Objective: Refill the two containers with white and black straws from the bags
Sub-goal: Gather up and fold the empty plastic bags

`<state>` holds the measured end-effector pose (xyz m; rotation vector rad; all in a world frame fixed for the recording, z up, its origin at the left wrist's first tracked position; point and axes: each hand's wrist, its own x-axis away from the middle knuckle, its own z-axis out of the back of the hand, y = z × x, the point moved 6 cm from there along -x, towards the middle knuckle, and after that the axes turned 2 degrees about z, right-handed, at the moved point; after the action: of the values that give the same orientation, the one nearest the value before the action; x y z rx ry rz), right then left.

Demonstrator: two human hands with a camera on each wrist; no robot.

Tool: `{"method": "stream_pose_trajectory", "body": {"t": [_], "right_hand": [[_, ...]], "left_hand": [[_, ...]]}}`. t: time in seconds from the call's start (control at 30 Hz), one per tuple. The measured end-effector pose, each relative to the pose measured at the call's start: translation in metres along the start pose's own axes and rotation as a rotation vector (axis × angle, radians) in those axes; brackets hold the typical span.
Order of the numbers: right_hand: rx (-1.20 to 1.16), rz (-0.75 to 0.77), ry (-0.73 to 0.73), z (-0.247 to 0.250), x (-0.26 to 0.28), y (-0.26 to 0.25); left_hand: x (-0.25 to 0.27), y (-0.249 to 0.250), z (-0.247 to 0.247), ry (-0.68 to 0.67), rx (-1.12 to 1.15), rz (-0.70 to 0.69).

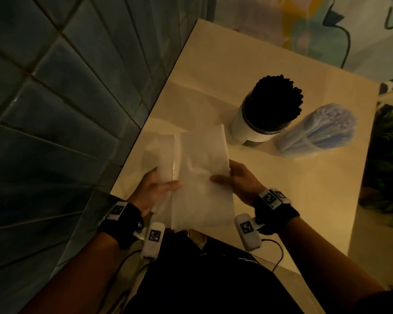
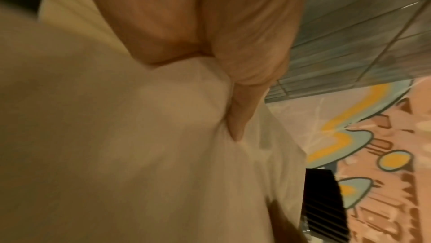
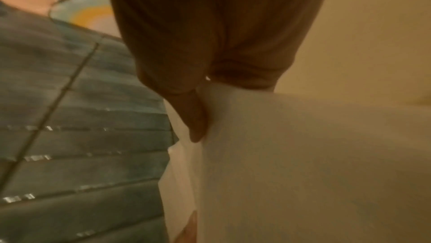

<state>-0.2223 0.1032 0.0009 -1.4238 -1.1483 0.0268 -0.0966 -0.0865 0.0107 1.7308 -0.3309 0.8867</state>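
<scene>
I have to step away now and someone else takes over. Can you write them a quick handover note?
Left hand and right hand both pinch a flat white bag over the table's near edge.
Container stands packed with black straws; beside it, on its right, the white straws look full too.
Done: both appear filled.
Left: the bag looks empty; put it away.

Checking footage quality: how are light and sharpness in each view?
Head: dim, warm light, edges bowed, yet the bag and both containers read clearly. Left wrist: soft, hand and bag smeared. Right wrist: blurred, hand dark.
</scene>
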Motion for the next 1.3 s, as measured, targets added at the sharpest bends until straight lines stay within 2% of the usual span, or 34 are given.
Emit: {"method": "stream_pose_trajectory", "body": {"t": [0.13,0.17,0.27,0.33,0.4,0.43,0.47,0.57,0.63,0.7,0.77,0.87,0.93,1.0,1.07,1.13,1.23,1.3], "right_hand": [[-0.141,0.163,0.060,0.026,0.027,-0.025],[-0.135,0.212,0.052,0.031,0.032,-0.032],[-0.127,0.353,-0.121,0.040,0.042,-0.055],[-0.100,0.385,-0.204,0.045,0.050,-0.066],[-0.082,0.433,-0.300,0.052,0.058,-0.076],[-0.054,0.432,-0.347,0.053,0.061,-0.078],[-0.017,0.412,-0.371,0.051,0.064,-0.080],[0.089,0.408,-0.489,0.037,0.071,-0.077],[0.125,0.402,-0.520,0.029,0.077,-0.075],[0.070,0.370,-0.386,0.039,0.080,-0.072],[-0.165,0.285,-0.163,0.059,0.084,-0.060],[-0.594,0.075,-0.116,0.062,0.095,-0.021],[-0.591,0.027,-0.186,0.044,0.109,-0.010],[-0.384,0.076,-0.105,0.036,0.117,-0.006],[-0.151,0.165,0.049,0.039,0.123,-0.013],[-0.036,0.236,0.174,0.049,0.131,-0.022],[-0.151,0.334,0.215,0.057,0.152,-0.025],[-0.328,0.381,0.176,0.058,0.167,-0.024]], "left_hand": [[0.017,0.034,-0.025,0.005,0.059,-0.045],[0.025,0.039,-0.030,-0.052,0.078,-0.047],[0.035,0.052,-0.055,-0.224,0.153,-0.019],[0.044,0.055,-0.057,-0.454,0.237,-0.060],[0.060,0.053,-0.061,-0.684,0.455,0.034],[0.066,0.052,-0.064,-0.725,0.521,0.056],[0.069,0.049,-0.069,-0.692,0.481,0.080],[0.081,0.034,-0.101,-0.548,-0.133,0.084],[0.086,0.025,-0.122,-0.535,-0.341,0.097],[0.086,0.023,-0.127,-0.446,-0.327,0.069],[0.083,0.026,-0.125,-0.338,-0.203,0.007],[0.074,0.030,-0.116,-0.115,0.037,-0.080],[0.070,0.039,-0.115,0.052,-0.051,-0.236],[0.068,0.048,-0.121,0.143,-0.234,-0.368],[0.065,0.048,-0.130,0.153,-0.333,-0.426],[0.059,0.045,-0.137,0.064,-0.318,-0.395],[0.055,0.046,-0.152,-0.167,-0.069,-0.252],[0.056,0.049,-0.163,-0.285,0.027,-0.224]]}}
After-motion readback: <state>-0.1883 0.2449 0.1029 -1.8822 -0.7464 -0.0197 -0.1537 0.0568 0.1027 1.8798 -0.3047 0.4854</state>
